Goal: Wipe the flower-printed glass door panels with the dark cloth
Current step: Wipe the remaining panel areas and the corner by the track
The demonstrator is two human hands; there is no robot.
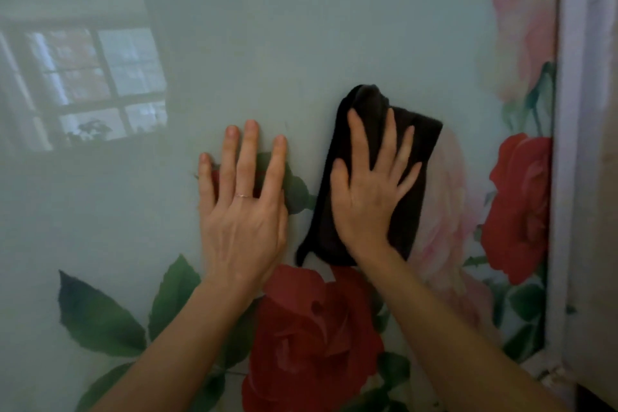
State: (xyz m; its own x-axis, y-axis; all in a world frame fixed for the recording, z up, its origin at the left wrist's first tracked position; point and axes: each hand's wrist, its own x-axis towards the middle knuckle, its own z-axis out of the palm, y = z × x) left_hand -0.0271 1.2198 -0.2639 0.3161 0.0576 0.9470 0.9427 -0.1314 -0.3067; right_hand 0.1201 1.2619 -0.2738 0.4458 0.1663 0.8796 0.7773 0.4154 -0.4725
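The place looks like a room in a home. A pale glass door panel (301,27) fills the view. It is printed with large red roses (311,338), a pink rose (521,37) and green leaves (97,314), which is domestic decoration rather than anything from a shop or workshop. Its glossy surface mirrors a many-paned window (100,77), with what seems to be a potted plant (90,130) on the sill. A white frame (568,144) edges the panel on the right. The light is dim and soft, like daylight indoors.
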